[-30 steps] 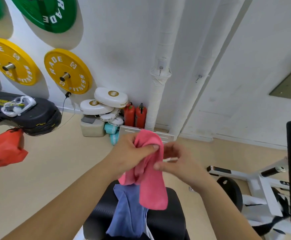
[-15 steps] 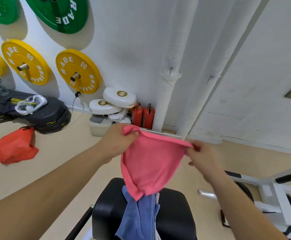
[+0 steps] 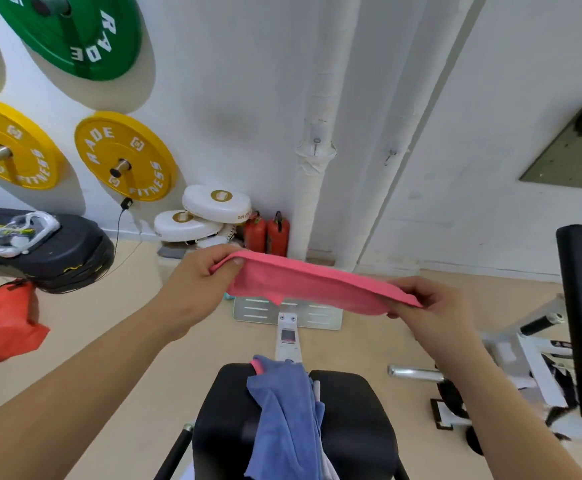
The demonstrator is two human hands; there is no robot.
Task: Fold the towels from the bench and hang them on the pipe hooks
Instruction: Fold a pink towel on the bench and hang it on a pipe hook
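Both hands up in front of the chest with the pink towel [image 3: 312, 284] stretched flat and near-horizontal between them, well above the bench [image 3: 352, 420]. Left hand [image 3: 196, 289] pinches the towel's left end, thumb on top, fingers curled under the cloth. Right hand [image 3: 435, 306] is clamped on the right end, fingers closed over the edge. Towel sags slightly in the middle; one small corner hangs off its lower edge. Blue towel [image 3: 286, 417] lies crumpled on the black bench pad, draping toward the camera, with a sliver of pink and some white cloth showing beside it. Straight ahead, two white vertical pipes run up the wall: left pipe [image 3: 317, 98] carries a hook [image 3: 315, 142] at a taped joint, right pipe [image 3: 391, 98] has a second hook [image 3: 390, 155]. Both hooks bare. Two red fire extinguishers [image 3: 267, 233] stand at the base of the left pipe, white pads [image 3: 213, 206] stacked just beside them. Yellow plates [image 3: 125, 155] and a green plate [image 3: 71, 32] are mounted on the wall to the left.
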